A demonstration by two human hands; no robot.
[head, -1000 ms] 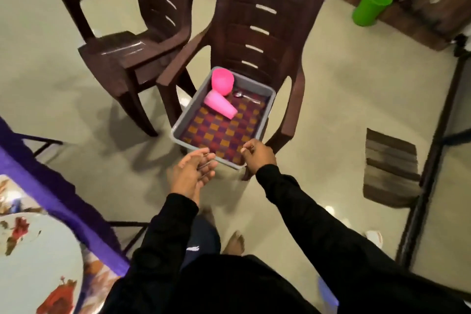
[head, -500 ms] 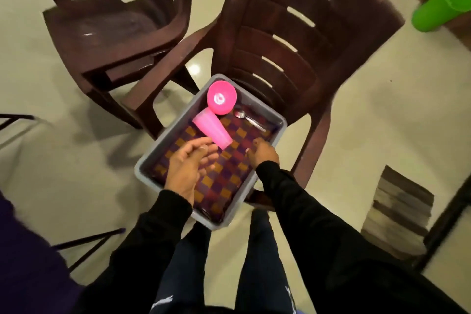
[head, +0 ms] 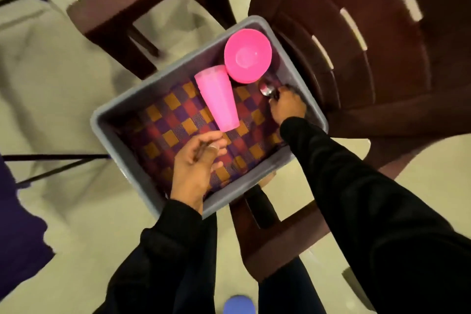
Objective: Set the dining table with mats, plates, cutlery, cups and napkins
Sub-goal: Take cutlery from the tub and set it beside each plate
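A grey rectangular plastic tub (head: 109, 120) sits on the seat of a dark brown plastic chair (head: 369, 64), lined with a purple-and-orange checked woven mat (head: 178, 132). Inside the tub, a pink plastic tumbler (head: 218, 99) lies on its side on the mat, and a pink plastic bowl (head: 247, 55) rests in the tub's far corner, just beside the tumbler's wide end. The right hand (head: 288, 106) reaches into the tub's far right side, its fingers curled on a small metal spoon (head: 267, 90) below the bowl. The left hand (head: 197, 160) hovers over the tub's near half, fingers loosely spread, holding nothing. The tub overhangs the seat edge, so a sideways tug on the spoon could tip it or send the tumbler rolling. Half a second ago the right hand was only at the tub's right rim, short of the spoon, and the camera was further from the tub.
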